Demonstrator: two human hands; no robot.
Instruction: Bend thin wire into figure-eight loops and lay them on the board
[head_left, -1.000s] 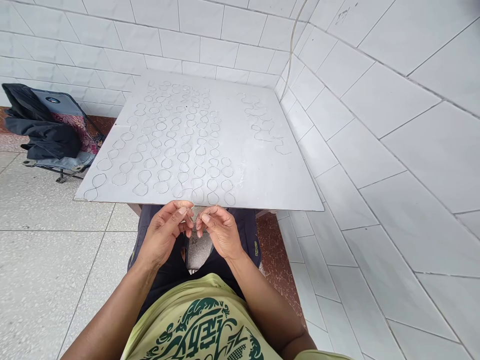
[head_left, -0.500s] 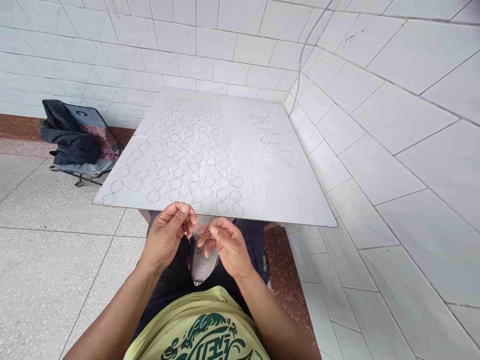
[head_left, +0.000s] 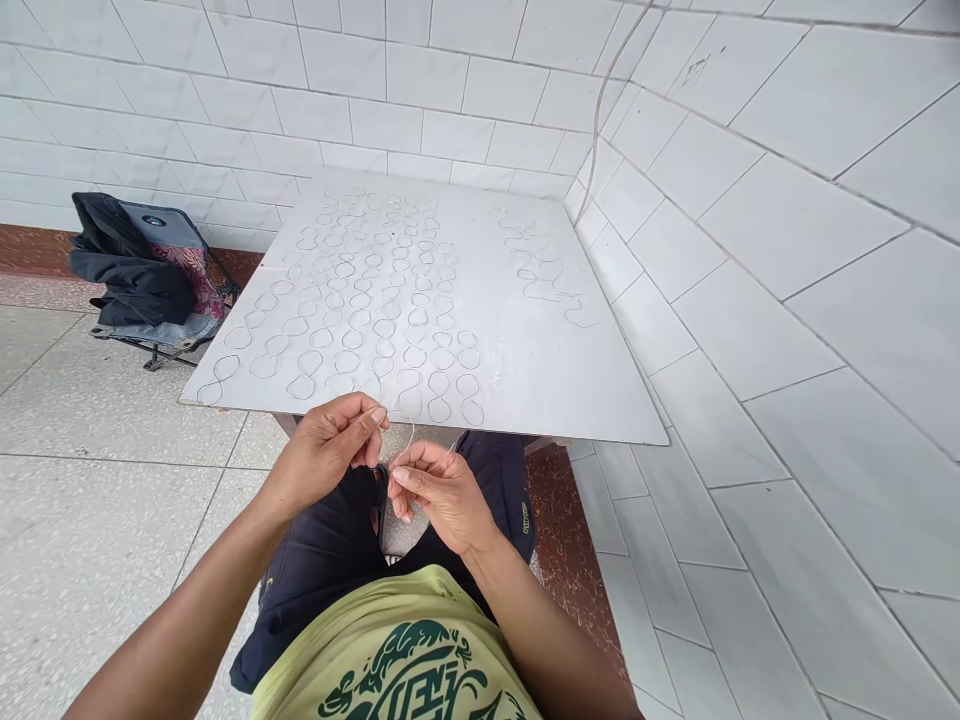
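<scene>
A thin, curved wire runs between my two hands, just off the table's front edge. My left hand pinches one part of it between thumb and forefinger. Lower and to the right, my right hand is closed on the wire with thumb and fingertips; a short end pokes up past the fingers. On the white tabletop lie many figure-eight wire loops in rows on the left side. Several wavy, unclosed wires lie farther right.
A folding chair with dark cloth on it stands left of the table. White tiled walls bound the table behind and on the right. A cable hangs down the corner.
My right hand has closed its fingers onto the wire and shifted slightly left. The wire between the hands now shows as a bow. The view has moved slightly.
</scene>
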